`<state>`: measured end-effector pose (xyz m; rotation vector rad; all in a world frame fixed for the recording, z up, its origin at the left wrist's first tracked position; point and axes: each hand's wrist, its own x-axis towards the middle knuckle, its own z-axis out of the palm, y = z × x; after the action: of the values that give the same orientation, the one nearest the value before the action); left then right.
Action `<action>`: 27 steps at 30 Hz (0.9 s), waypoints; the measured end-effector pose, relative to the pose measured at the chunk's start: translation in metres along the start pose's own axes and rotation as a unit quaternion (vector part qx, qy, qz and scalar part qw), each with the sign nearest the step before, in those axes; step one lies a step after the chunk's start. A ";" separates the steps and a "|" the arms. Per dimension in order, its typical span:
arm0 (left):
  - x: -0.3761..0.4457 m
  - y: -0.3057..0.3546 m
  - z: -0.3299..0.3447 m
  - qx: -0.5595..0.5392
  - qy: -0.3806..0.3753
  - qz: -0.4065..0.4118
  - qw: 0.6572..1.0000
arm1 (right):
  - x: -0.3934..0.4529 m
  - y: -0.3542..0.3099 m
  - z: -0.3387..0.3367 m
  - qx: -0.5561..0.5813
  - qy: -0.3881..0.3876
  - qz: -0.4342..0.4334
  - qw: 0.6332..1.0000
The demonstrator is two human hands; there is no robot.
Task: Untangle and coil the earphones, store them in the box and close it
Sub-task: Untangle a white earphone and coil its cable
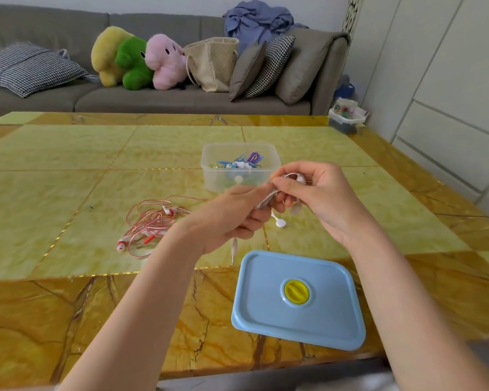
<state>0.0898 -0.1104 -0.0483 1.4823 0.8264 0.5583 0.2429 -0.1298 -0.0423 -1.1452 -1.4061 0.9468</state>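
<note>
A grey sofa (158, 100) with cushions stands behind the yellow marble table (68, 170), white cabinets (449, 80) beside.

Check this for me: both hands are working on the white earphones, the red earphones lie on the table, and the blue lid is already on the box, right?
Not quite. The head view shows the blue lid lying flat on the table, nearer than the box, which stands open. The rest holds: the left hand and right hand both hold the white earphones, and the red earphones lie on the table.
</note>
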 end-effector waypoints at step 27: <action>0.004 -0.031 -0.020 0.002 0.185 -0.119 0.975 | 0.017 0.064 0.018 -0.338 0.045 0.105 0.934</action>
<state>0.0723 -0.0964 -0.0779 1.2753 1.2784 0.6609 0.2345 -0.0979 -0.1021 -1.8534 -1.6062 0.5389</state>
